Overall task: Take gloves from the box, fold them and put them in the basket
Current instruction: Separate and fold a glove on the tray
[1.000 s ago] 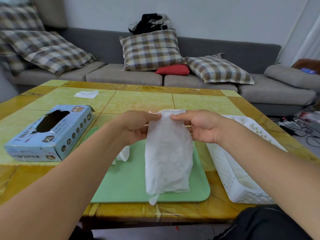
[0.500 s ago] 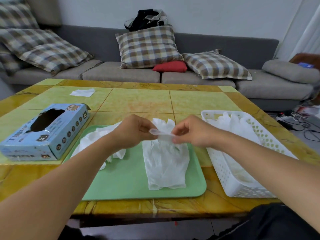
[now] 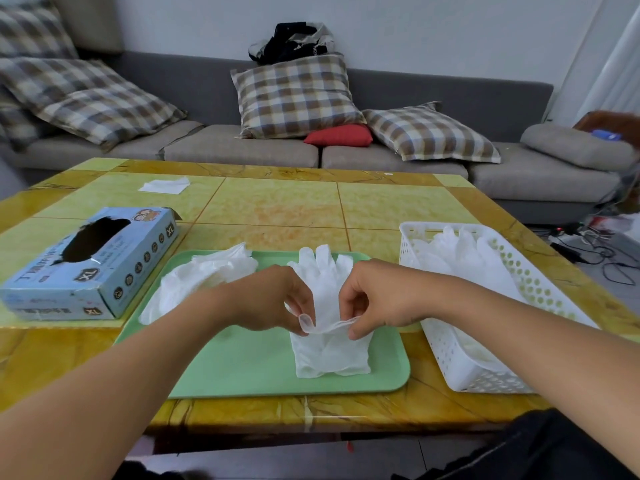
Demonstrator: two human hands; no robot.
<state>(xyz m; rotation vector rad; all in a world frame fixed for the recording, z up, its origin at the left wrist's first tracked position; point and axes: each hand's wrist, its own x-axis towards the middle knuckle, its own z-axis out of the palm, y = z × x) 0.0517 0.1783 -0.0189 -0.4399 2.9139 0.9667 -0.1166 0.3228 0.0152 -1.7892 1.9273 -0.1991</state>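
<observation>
- On the right half of the green tray (image 3: 242, 368), a white glove (image 3: 329, 355) lies flat with its fingers pointing to the far edge of the tray.
- The person's left hand (image 3: 273, 299) and right hand (image 3: 377, 299) each pinch the rolled cuff of this glove between thumb and fingertips. The cuff is lifted a little and stretched between the two hands, above the middle of the glove.
- This looks like the fold step. The cuff end seems bent over the rest of the glove, but the fold does not look done yet.
- On the left half of the tray sits a loose pile of gloves (image 3: 201, 278), crumpled and not folded. These most likely wait for their turn.
- The white basket (image 3: 464, 362) stands just beside the right edge of the tray, near the right side of the table (image 3: 277, 209). There are already some gloves in the basket (image 3: 460, 251), so part of the job is done.
- The blue glove box (image 3: 90, 268) lies by the left edge of the tray. Its hole looks dark, and how many gloves are left inside cannot be told.
- Left to do, it seems: finish this fold, put the glove in the basket, then do the pile.
- A white scrap (image 3: 166, 186) lies far off near the back left corner of the table.
</observation>
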